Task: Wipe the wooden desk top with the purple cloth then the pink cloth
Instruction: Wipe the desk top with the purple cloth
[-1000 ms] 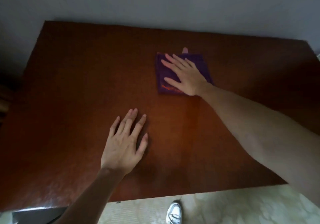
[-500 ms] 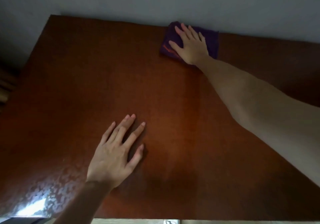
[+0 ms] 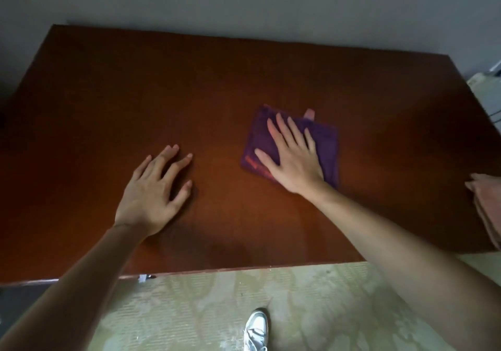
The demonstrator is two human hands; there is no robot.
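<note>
While the left hand [image 3: 151, 197] rests flat on the reddish-brown wooden bench [image 3: 189, 87], fingers spread, the right hand [image 3: 294, 160] presses the folded purple cloth [image 3: 326, 150] at frame centre, fingers splayed flat.

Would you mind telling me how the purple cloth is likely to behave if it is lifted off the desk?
The purple cloth lies folded flat under the right hand, so it would probably droop and unfold. Its fuzzy, towel-like surface suggests it is light and easy to grip, hardly slippery.
</note>
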